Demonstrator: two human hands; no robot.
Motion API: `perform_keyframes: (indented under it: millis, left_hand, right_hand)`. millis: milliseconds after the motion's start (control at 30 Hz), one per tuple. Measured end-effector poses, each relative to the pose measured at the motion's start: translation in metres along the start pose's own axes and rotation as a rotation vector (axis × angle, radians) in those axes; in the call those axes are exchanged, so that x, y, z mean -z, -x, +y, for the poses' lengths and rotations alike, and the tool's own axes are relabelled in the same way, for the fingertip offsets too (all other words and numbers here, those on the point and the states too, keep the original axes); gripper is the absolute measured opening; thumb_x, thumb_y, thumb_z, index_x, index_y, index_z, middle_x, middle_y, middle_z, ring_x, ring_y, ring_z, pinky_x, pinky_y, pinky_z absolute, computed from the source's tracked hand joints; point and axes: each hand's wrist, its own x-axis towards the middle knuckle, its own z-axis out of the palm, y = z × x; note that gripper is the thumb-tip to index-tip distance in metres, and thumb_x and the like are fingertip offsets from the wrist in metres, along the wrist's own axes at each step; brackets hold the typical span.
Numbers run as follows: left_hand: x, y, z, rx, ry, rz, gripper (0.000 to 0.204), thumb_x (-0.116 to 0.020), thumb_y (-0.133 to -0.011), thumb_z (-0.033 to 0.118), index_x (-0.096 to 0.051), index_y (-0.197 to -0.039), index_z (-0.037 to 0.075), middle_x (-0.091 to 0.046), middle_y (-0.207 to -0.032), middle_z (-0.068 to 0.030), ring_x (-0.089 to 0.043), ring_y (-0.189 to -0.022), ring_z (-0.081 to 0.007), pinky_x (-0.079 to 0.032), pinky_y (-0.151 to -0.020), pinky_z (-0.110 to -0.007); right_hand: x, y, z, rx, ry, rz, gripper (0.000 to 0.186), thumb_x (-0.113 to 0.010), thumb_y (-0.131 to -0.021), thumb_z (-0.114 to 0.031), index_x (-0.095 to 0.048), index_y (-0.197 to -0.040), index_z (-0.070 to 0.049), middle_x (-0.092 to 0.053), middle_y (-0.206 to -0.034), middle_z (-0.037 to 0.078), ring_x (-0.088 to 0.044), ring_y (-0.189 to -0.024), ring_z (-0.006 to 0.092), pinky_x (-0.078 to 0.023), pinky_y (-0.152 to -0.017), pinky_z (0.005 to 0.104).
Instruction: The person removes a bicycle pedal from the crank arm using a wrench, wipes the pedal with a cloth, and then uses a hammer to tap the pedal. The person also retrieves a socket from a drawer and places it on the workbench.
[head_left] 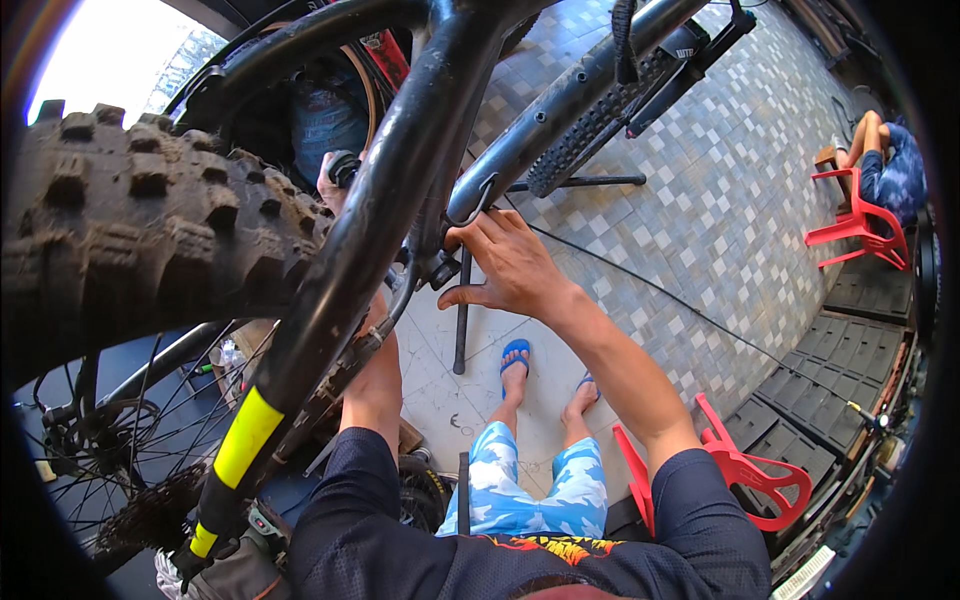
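Note:
A black bicycle frame [389, 165] crosses close in front of me, with a muddy knobby tire [140, 240] at left and yellow strips on a tube. My right hand [500, 260] touches the lower end of a dark tube [545, 115] beside a small cable loop; its fingertips are bent there and its thumb is stretched apart. My left hand [332, 183] is mostly hidden behind the frame, its fingers at a small black part [343, 166] that I cannot make out. A spoked wheel with a cassette [150, 505] is at lower left.
A person [895, 175] sits in a red chair [845, 228] at right. Another red chair [765, 490] is beside me. Black floor panels [820, 385] line the right side. A long cable [650, 290] crosses the tiled floor. A black stand leg [600, 181] extends behind the frame.

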Motion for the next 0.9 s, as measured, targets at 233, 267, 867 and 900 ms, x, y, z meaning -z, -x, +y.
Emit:
perform_keyframes:
  millis: [233, 267, 867, 900]
  left_hand:
    - [0.021, 0.029, -0.038, 0.141, -0.144, 0.228, 0.013, -0.076, -0.084, 0.005, -0.069, -0.095, 0.005, -0.07, -0.084, -0.0045, -0.066, -0.077, -0.0167, -0.053, -0.072, -0.032]
    - [0.023, 0.05, -0.04, 0.174, -0.224, 0.202, 0.015, -0.076, -0.084, 0.006, -0.07, -0.097, 0.004, -0.071, -0.086, -0.0066, -0.067, -0.08, -0.019, -0.053, -0.074, -0.034]
    - [-0.036, 0.355, 0.237, 0.882, -0.362, -1.207, 0.035, -0.082, -0.083, 0.034, -0.072, -0.093, 0.002, -0.073, -0.077, -0.0134, -0.073, -0.072, -0.0274, -0.056, -0.07, -0.042]
    - [-0.051, 0.358, 0.257, 0.88, -0.269, -1.243, 0.034, -0.082, -0.083, 0.033, -0.072, -0.09, 0.001, -0.072, -0.073, -0.0116, -0.071, -0.066, -0.0241, -0.055, -0.066, -0.04]
  right_hand:
    - [-0.002, 0.0, -0.003, -0.003, -0.042, 0.066, 0.074, -0.08, -0.07, -0.066, -0.056, -0.119, -0.016, -0.059, -0.112, 0.003, -0.057, -0.114, 0.023, -0.042, -0.096, 0.0389]
    - [0.0, 0.001, -0.004, -0.011, -0.044, 0.078, 0.073, -0.081, -0.07, -0.065, -0.056, -0.12, -0.017, -0.059, -0.112, 0.003, -0.057, -0.114, 0.0231, -0.042, -0.096, 0.0392]
    - [0.099, 0.325, -0.125, -1.011, -0.26, 0.342, 0.106, -0.09, -0.069, -0.06, -0.046, -0.152, -0.011, -0.057, -0.116, 0.01, -0.06, -0.094, 0.0217, -0.053, -0.084, 0.0359]
    - [0.103, 0.346, -0.145, -1.034, -0.25, 0.379, 0.105, -0.09, -0.07, -0.059, -0.046, -0.152, -0.011, -0.057, -0.116, 0.01, -0.06, -0.095, 0.0214, -0.053, -0.084, 0.0358]
